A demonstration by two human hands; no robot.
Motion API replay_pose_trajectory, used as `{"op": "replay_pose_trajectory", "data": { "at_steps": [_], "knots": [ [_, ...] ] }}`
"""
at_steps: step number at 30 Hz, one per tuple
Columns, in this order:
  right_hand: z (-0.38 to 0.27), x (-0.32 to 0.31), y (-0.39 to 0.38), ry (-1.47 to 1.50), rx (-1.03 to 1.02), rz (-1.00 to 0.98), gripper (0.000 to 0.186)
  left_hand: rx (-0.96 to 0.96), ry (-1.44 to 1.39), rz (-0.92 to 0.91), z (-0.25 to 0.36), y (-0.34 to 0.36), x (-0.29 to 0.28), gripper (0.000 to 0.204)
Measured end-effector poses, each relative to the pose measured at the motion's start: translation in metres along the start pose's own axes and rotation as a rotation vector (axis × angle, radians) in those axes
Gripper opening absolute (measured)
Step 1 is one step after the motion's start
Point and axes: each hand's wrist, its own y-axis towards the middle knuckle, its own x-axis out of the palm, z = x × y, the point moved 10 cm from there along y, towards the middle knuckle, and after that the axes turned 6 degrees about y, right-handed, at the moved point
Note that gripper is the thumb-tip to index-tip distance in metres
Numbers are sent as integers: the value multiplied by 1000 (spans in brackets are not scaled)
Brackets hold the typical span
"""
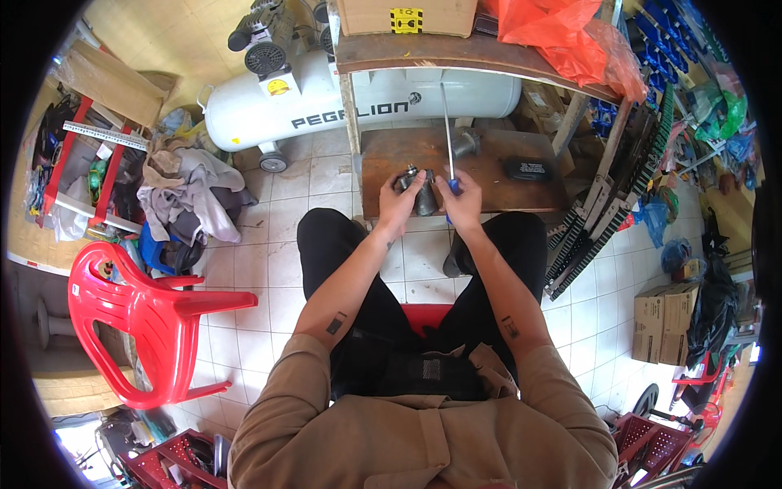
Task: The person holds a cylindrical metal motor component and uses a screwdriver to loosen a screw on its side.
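Note:
My left hand (399,204) is closed around a dark grey metal part (426,200) with a rounded, cylindrical body, above the near edge of a low brown wooden shelf (383,151). Close beside it on the right, my right hand (464,204) grips the blue handle of a screwdriver (447,134). The long thin shaft points up and away from me. My fingers partly cover both the metal part and the handle. A second grey metal cylinder (465,145) stands on the shelf beyond my right hand. To its right lies a flat black case (528,169).
A white air compressor tank (269,114) lies behind the shelf. Above is a wooden board (440,55) with a cardboard box (403,18) and orange plastic (546,33). A red plastic chair (151,318) stands left; dark toothed metal strips (599,208) lean right. Cardboard boxes (664,324) stand farther right.

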Motion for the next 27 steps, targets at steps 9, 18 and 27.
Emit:
{"op": "replay_pose_trajectory", "data": {
  "at_steps": [9,18,27],
  "knots": [
    [-9,3,-4,6,-76,1,46,0,-17,5,7,-4,1,60],
    [-13,5,-5,42,-133,-1,49,-26,-23,9,4,-3,0,62],
    [-3,4,1,25,-224,9,48,-54,-60,-11,3,-4,4,62]
  ]
}}
